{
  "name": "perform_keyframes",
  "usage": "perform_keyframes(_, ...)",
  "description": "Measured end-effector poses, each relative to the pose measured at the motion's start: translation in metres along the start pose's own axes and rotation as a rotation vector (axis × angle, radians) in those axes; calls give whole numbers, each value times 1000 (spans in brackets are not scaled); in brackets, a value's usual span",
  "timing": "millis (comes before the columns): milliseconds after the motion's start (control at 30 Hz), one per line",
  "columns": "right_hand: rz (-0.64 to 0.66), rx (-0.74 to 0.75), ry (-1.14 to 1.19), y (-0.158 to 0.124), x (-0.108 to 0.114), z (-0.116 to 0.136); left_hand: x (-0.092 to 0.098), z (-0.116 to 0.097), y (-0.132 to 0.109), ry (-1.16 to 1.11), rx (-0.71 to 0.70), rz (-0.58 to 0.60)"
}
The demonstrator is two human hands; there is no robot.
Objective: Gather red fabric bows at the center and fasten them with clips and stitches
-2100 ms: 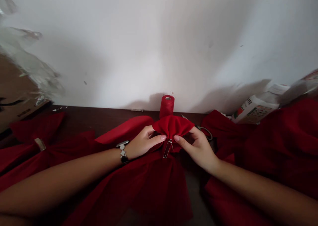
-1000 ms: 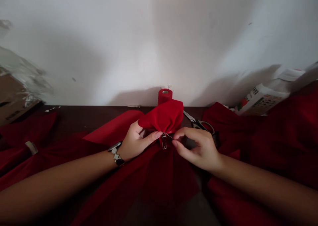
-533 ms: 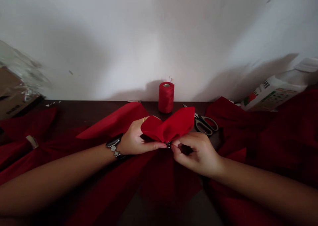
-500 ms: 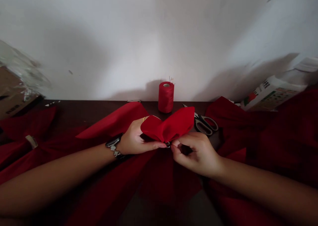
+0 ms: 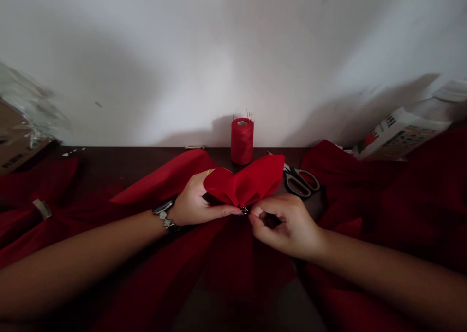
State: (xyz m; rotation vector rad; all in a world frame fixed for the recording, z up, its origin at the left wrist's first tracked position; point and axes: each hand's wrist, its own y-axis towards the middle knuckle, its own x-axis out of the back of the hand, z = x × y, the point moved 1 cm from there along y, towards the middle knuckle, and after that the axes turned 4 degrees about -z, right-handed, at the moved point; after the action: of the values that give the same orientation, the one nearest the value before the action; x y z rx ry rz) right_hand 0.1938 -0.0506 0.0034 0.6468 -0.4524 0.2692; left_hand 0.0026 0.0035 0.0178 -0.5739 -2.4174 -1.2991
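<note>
My left hand is closed around a gathered red fabric bow, its thumb pressing at the pinched middle. Loops of the bow fan out above the thumb, and long red tails hang below. A small shiny metal piece, perhaps a clip or pin, sits at the gathered centre by the left thumb tip. My right hand comes in from the right with thumb and index finger pinched together beside this metal. What lies between those fingertips is too small to make out.
Behind the bow stands a red thread spool with several pins or needles on top. Scissors lie right of it. Red fabric is heaped at right near a white container. Another red bow and a cardboard box are at left.
The view has shifted slightly. Both hands keep almost the same pose at the bow's middle, with only tiny movement around the metal piece.
</note>
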Motion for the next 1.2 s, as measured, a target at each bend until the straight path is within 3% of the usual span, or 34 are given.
perform_keyframes(800,-27,-42,28,1,-2,-1,1,3,-1,-4,100,9)
perform_keyframes(1200,-102,-59,5,0,-6,0,-1,2,0,-59,169,34)
